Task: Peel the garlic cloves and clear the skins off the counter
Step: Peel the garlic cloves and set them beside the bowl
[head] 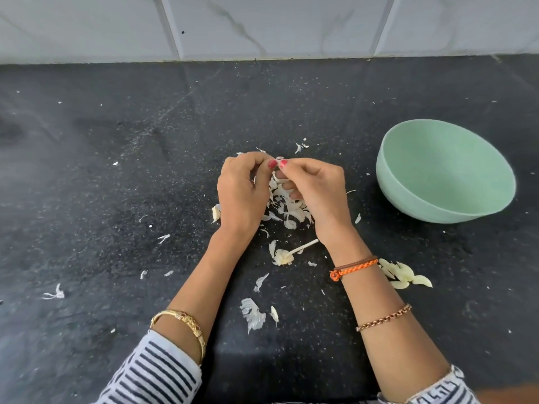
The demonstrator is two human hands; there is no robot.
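Observation:
Over the middle of the black counter (pixel 116 199), my left hand (pixel 242 193) and my right hand (pixel 318 196) meet fingertip to fingertip and pinch a small garlic clove (pixel 278 158), mostly hidden by the fingers. Under and between the hands lies a heap of white garlic skins (pixel 287 207). Several peeled cloves (pixel 404 275) lie in a pile by my right wrist. A garlic stem with its root base (pixel 287 255) lies near the wrists. One more clove or skin piece (pixel 215 214) shows left of my left hand.
A pale green bowl (pixel 408 196), its visible inside bare, stands to the right of the hands. Loose skin flakes (pixel 252 313) are scattered over the counter, one far left (pixel 55 294). A white tiled wall (pixel 262 24) closes off the back.

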